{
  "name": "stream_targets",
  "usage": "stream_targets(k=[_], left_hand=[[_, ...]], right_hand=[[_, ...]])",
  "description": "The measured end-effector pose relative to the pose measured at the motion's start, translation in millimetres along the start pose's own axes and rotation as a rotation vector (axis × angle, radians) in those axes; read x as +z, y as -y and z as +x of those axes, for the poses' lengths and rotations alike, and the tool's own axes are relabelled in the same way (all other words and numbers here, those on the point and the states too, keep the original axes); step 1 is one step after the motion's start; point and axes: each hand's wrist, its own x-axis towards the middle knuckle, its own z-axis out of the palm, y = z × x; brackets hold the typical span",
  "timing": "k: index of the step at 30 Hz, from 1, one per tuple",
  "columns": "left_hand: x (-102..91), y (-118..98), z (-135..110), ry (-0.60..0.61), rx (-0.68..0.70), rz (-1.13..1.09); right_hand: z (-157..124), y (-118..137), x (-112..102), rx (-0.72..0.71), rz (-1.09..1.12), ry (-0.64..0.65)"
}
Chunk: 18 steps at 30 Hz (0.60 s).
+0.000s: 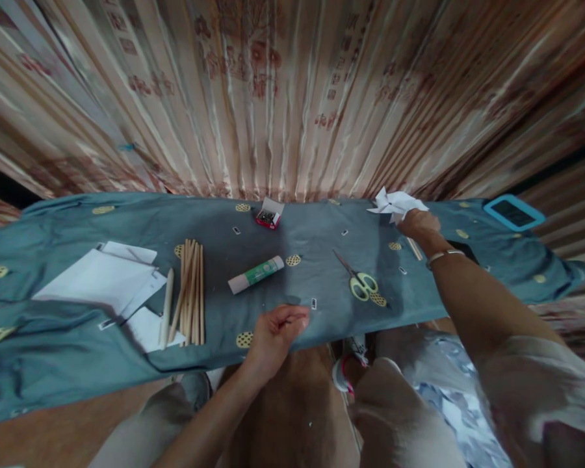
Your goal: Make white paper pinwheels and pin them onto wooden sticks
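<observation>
At the far right of the table, my right hand (419, 224) is closed on a white paper pinwheel (394, 203) near the cloth's back edge. A pale wooden stick (413, 248) shows just below that hand; whether it is joined to the pinwheel I cannot tell. My left hand (279, 333) is over the front edge, fingers curled together with nothing visible in them. Beyond it lies a green and white glue stick (256, 274). Scissors (361, 281) with yellow-green handles rest between the two hands, blades pointing away.
A bundle of wooden sticks (192, 292) lies at left, beside a thicker pale rod (167, 309) and white paper sheets (102, 279). An open small red box (268, 216) of metal bits stands at the back. A blue-framed tablet (514, 212) is far right; a dark flat object (465, 251) lies behind my right wrist.
</observation>
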Motion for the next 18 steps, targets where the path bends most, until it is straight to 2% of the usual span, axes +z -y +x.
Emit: stream_targets(k=[4,10,14,18], left_hand=[[-0.3,1.8,-1.7,-0.009,0.006,0.019],[-2.5,0.9,-3.1,0.003,0.018,0.057],[-2.8,-1.3,-4.7,0.01,0.008,0.061],[-2.3,-3.7,-5.7,0.008,-0.001,0.065]], right_hand=[[7.1,0.6,3.3,0.078,-0.073,0.079],[10.8,4.2,3.4,0.093,-0.098,0.11],[7.3,5.4,7.2,0.096,-0.074,0.093],[2.1,4.8,7.5,0.049,-0.012,0.02]])
